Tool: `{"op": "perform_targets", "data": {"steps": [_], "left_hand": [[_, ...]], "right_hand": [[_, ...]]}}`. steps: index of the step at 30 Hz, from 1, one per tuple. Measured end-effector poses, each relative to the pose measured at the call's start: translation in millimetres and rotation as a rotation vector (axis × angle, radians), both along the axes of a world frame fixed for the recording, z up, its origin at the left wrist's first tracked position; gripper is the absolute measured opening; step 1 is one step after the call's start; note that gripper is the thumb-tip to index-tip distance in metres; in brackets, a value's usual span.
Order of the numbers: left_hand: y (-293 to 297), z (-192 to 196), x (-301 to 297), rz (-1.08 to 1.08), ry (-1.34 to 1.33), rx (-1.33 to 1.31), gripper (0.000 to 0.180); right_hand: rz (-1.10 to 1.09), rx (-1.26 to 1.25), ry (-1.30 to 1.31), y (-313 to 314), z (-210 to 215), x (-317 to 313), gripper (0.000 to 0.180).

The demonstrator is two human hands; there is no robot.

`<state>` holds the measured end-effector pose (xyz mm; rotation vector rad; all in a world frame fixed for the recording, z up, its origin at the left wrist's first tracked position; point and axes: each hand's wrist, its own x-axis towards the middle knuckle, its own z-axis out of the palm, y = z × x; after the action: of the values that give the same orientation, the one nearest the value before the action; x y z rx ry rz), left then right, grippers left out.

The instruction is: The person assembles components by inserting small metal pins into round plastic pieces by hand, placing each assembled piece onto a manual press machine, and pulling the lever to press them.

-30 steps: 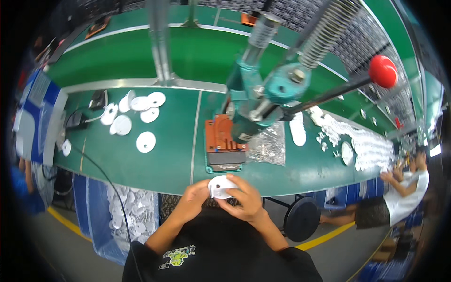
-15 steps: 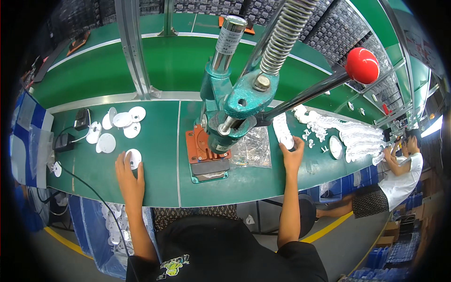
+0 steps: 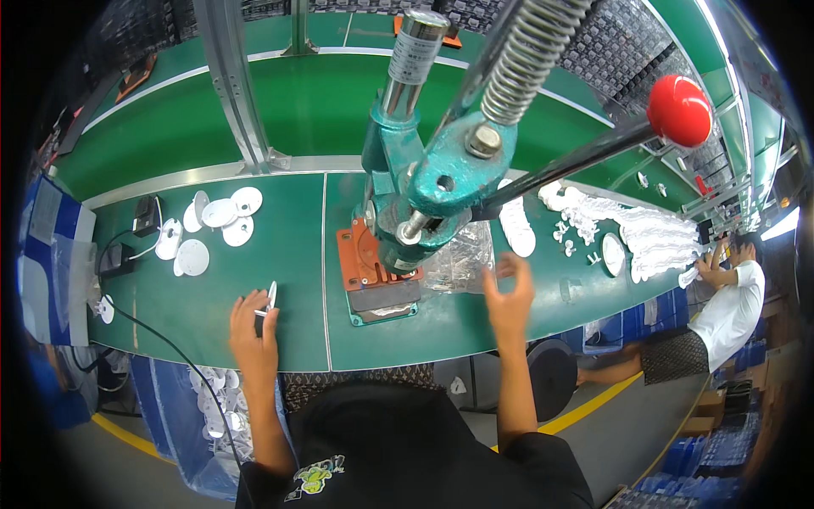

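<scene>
My left hand [image 3: 253, 335] is closed on a white round disc [image 3: 271, 297], held nearly edge-on between thumb and fingers above the green bench. To the right of the press, my right hand [image 3: 509, 297] is raised with thumb and fingers apart, slightly blurred, and I see nothing in it. Just beyond its fingertips lies an overlapping row of white discs [image 3: 515, 227]. Between my hands stands a teal hand press [image 3: 458, 182] with an orange fixture [image 3: 360, 259] at its base. A clear plastic bag of small metal parts [image 3: 462, 259] lies beside the press, partly hidden by it.
Loose white discs [image 3: 194, 257] lie at the back left near a black adapter [image 3: 147, 216]. The press lever ends in a red ball [image 3: 679, 111]. White parts [image 3: 653, 242] are piled at right. A blue bin [image 3: 182, 424] stands below the bench. A co-worker [image 3: 733, 310] sits far right.
My left hand has picked the disc up off the bench and tilted it, moving nearer and rightward. My right hand has let go of the disc row and drawn back toward me.
</scene>
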<state>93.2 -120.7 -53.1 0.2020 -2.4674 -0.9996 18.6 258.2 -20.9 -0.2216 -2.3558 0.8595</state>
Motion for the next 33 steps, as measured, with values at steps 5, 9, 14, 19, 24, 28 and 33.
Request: {"op": "perform_targets", "data": {"steps": [5,9,14,19,24,28,33], "left_hand": [[15.8,22.1,-5.2,0.006,0.015,0.121,0.012],[14.3,20.5,-4.6,-0.045,0.028,0.07,0.01],[6.2,13.4,-0.7,0.103,0.007,0.295,0.013],[-23.2,0.1,7.1,0.135,-0.143,0.223,0.033],[-26.4,13.2,12.1,-0.044,-0.038,0.052,0.048],[-33.6,29.2,26.3,-0.296,-0.219,0.028,0.045],[-24.7,32.2,35.7,-0.239,-0.308,-0.022,0.033]], "right_hand": [[0.458,0.075,-0.095,-41.8,-11.8,8.2,0.011],[0.404,0.115,-0.198,-47.8,-8.4,2.6,0.015],[0.431,0.201,-0.307,-47.3,0.0,-3.4,0.015],[0.499,0.197,-0.37,-43.3,-0.8,-10.8,0.015],[0.488,0.052,-0.231,-42.4,-5.7,-6.3,0.012],[0.515,-0.423,-0.049,-37.6,-12.6,3.7,0.01],[0.682,-1.865,-0.366,-33.6,-2.3,23.4,0.012]]}}
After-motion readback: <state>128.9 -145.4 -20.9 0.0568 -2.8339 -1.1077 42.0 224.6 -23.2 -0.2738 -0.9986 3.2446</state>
